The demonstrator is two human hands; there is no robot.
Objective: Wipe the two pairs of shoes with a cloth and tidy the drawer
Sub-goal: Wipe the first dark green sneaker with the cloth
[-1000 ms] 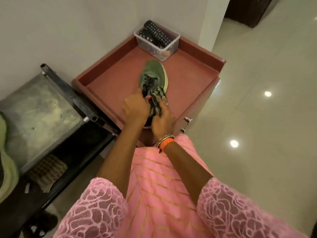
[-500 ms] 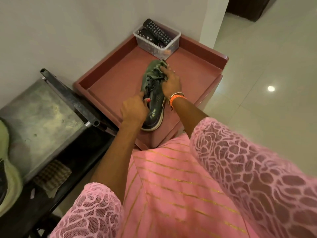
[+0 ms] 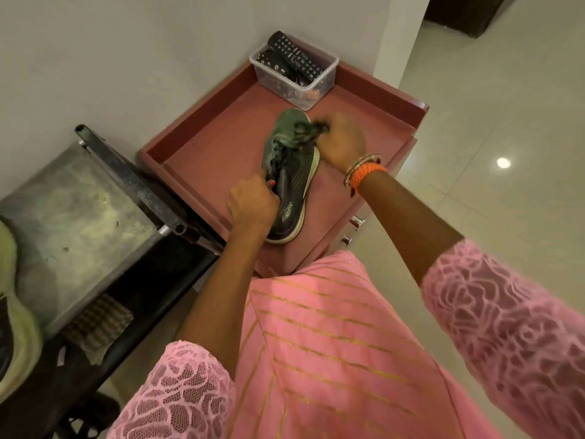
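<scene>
Fingers of the left hand (image 3: 251,205) curl round the shoe (image 3: 289,175) collar; the blurred right hand (image 3: 343,142) grips a dark cloth (image 3: 311,131) against its toe.

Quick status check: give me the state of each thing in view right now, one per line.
green shoe: lying on the red cabinet top, laces loose
cloth: bunched in the right hand, against the shoe's toe end; blurred
left hand: grips the shoe at its collar
plastic box: open, holds remotes
second shoe: on the metal stand, mostly out of frame
</scene>
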